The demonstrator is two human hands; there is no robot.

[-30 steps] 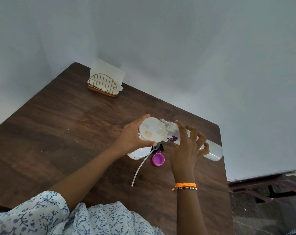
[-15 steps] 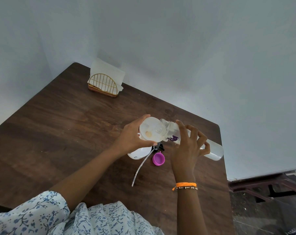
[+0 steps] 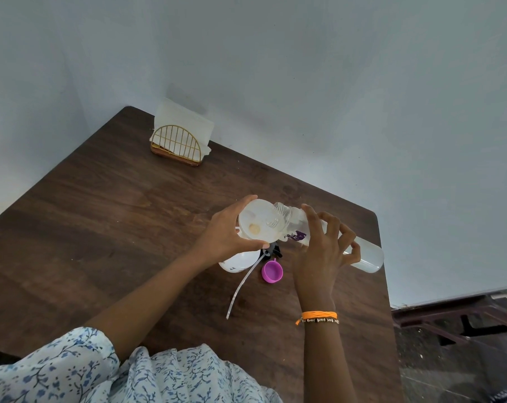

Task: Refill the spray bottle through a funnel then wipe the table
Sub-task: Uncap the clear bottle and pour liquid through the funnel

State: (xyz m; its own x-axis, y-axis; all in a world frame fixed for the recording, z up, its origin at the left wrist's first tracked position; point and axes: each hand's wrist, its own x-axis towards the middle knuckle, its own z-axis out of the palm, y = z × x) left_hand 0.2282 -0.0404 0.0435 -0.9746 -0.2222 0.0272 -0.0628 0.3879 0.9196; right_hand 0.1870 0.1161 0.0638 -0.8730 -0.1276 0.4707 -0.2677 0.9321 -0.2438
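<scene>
Above the dark wooden worktop (image 3: pixel 107 228), the left hand (image 3: pixel 226 234) grips the rim of a translucent funnel (image 3: pixel 259 223) seated on the spray bottle (image 3: pixel 237 261), while the right hand (image 3: pixel 322 248) curls around a tilted clear refill bottle (image 3: pixel 365 254) whose open mouth reaches into the funnel. The black sprayer head with its dip tube (image 3: pixel 242 286) and a purple cap (image 3: pixel 272 271) lie just beside the spray bottle. A gold wire napkin holder (image 3: pixel 176 146) stands at the far corner.

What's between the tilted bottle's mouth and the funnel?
Nothing visible. The bottle, held by the right hand, has its open mouth over the funnel, which the left hand holds.
</scene>
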